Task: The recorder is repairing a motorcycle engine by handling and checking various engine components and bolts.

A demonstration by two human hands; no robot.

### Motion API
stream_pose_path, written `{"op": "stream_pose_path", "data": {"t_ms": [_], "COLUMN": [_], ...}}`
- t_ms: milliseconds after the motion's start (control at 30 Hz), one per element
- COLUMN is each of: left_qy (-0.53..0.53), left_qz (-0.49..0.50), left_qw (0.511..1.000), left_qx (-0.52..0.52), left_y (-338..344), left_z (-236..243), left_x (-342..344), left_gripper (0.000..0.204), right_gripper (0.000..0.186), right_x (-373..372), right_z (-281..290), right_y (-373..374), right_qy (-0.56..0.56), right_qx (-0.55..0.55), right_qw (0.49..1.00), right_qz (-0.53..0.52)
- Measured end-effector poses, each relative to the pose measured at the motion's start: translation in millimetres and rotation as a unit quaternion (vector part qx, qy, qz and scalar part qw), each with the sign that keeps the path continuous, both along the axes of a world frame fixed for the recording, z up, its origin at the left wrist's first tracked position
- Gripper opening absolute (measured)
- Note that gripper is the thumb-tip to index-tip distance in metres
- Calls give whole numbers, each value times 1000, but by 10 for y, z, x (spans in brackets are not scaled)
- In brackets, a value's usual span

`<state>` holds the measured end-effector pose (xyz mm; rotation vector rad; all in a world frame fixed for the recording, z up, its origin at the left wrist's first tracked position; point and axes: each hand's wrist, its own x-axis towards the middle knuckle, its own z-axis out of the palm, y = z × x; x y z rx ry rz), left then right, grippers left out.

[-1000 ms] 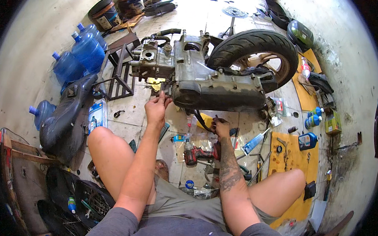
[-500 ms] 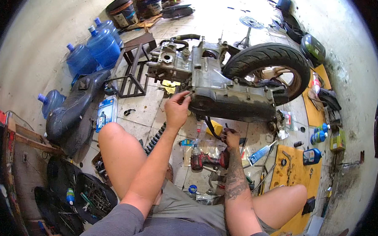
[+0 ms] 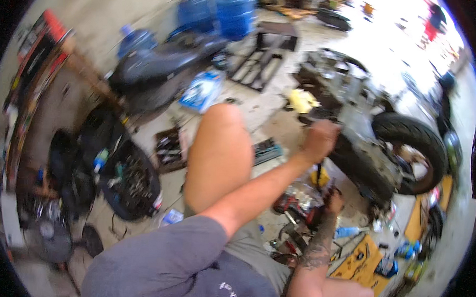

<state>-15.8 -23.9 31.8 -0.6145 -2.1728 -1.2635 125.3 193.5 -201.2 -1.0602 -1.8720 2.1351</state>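
The picture is smeared by motion. My left hand [image 3: 322,140] is closed at the near end of the scooter engine [image 3: 349,148], its fingertips hidden against the dark casing; what it grips, if anything, I cannot make out. The engine lies on the floor, with the rear wheel [image 3: 432,141] attached on its right. Lower down, my right hand [image 3: 333,201] is beside a yellow object [image 3: 319,177] and a red and black cordless drill [image 3: 294,203]. Its fingers are blurred, so their grip does not show. A thin black strip hangs below my left hand.
At left, a black tray [image 3: 127,183] holds loose metal parts. A toolbox [image 3: 170,150] sits beside my left knee, near a dark scooter seat [image 3: 156,65]. Blue water jugs [image 3: 236,13] stand by the wall. Tools lie on a yellow-orange board [image 3: 363,263] at right.
The view has swung left, so the engine now appears farther right and tilted, and more of the left-side trays shows. My left hand stays at the casing, now more closed; my right remains low.
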Motion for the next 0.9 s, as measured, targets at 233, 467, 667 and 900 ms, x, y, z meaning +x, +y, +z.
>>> {"op": "stream_pose_path", "data": {"t_ms": [233,467,667,900], "left_qy": [88,-241,-178,-135], "left_qz": [-32,-114,-16,-57], "left_qw": [994,938,963,972], "left_qx": [54,222,203,182], "left_y": [-115,-184,6,-370], "left_z": [-12,72,-39,1049], "left_x": [80,-172,-78,367], "left_gripper": [29,23,17,37], "right_gripper": [27,29,27,42], "right_x": [20,20,-12,-114], "right_z": [-77,-113,-228,-154], "right_y": [52,69,73,-392], "right_qy": [15,-17,-58,145], "right_qx": [-107,-11,-15,244], "right_qw": [994,996,992,903], "right_qz": [27,85,114,324]}}
